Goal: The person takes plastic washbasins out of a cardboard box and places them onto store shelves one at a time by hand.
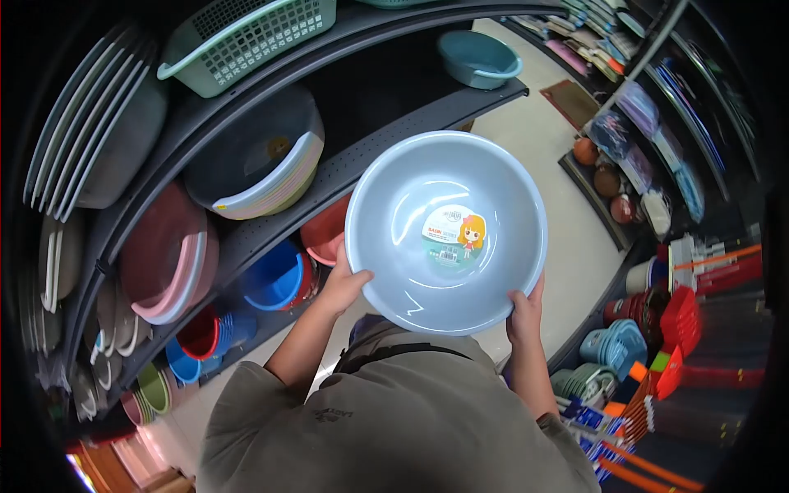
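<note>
A round, light blue plastic basin (386, 238) is held in front of my body, its open side facing up toward me. Inside, on its bottom, is a round label (448, 246) with a cartoon figure. My left hand (345, 282) grips the rim at the lower left, thumb over the edge. On the lower right, my right hand (526, 312) grips the rim the same way. The fingers beneath the basin are mostly hidden. Nothing else shows inside the basin.
Shelves on the left carry stacked basins (267, 181), pink basins (168, 255), buckets (275, 275) and a green basket (246, 49). A teal basin (479, 59) stands at the shelf end (514, 89). Right-hand shelves hold balls (606, 181), blue baskets (612, 349) and red dustpans (680, 320).
</note>
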`<act>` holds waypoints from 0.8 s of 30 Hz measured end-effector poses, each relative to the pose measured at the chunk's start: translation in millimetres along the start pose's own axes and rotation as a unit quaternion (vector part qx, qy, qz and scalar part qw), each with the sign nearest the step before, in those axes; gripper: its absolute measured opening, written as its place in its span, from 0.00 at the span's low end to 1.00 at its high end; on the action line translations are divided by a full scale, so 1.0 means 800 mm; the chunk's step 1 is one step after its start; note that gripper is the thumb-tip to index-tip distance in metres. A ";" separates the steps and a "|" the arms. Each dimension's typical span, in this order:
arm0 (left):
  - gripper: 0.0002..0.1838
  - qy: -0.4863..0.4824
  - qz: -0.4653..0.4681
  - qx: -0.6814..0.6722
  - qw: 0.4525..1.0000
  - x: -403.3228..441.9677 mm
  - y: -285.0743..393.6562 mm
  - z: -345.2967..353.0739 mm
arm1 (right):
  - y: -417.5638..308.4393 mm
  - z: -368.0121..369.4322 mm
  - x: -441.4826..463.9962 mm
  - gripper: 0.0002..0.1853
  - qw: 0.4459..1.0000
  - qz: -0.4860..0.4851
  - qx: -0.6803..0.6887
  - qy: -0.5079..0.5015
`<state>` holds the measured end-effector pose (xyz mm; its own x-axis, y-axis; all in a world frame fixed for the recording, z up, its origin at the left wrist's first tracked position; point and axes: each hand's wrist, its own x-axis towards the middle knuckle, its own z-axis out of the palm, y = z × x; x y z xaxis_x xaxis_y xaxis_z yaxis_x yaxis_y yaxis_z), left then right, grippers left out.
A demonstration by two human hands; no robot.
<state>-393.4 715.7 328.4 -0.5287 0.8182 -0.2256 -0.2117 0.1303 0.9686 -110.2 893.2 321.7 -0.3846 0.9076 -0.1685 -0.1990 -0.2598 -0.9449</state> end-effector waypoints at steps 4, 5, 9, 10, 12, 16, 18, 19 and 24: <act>0.40 0.077 0.028 -0.048 0.996 0.007 -0.007 0.020 | -0.007 0.007 0.065 0.43 0.998 0.032 -0.002 -0.052; 0.40 0.093 0.027 -0.052 0.994 0.008 -0.009 0.022 | -0.010 0.010 0.080 0.43 0.997 0.039 -0.007 -0.067; 0.39 0.147 0.037 -0.065 0.986 0.033 -0.010 0.020 | -0.020 0.041 0.145 0.42 0.990 0.042 -0.003 -0.135; 0.38 0.154 0.033 -0.061 0.986 0.044 -0.009 0.015 | -0.019 0.051 0.160 0.42 0.989 0.033 -0.009 -0.145; 0.38 0.170 0.028 -0.052 0.984 0.065 0.002 0.009 | -0.022 0.071 0.187 0.42 0.987 0.042 -0.013 -0.154; 0.43 0.172 0.017 -0.071 0.982 0.113 0.017 -0.006 | -0.032 0.100 0.225 0.41 0.987 0.049 -0.020 -0.152; 0.42 0.184 0.009 -0.060 0.981 0.137 0.025 -0.011 | -0.029 0.111 0.242 0.41 0.987 0.042 -0.027 -0.156; 0.41 0.194 0.001 -0.047 0.980 0.148 0.029 -0.012 | -0.027 0.115 0.249 0.40 0.986 0.035 -0.033 -0.157; 0.38 0.212 -0.033 -0.088 0.973 0.194 0.064 -0.008 | -0.029 0.135 0.305 0.39 0.984 0.039 -0.039 -0.168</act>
<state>-491.9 846.0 342.4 -0.7931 0.5019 -0.3451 -0.3741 0.0457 0.9263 -297.0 1085.2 333.1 -0.6747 0.7223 -0.1517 -0.0916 -0.2858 -0.9539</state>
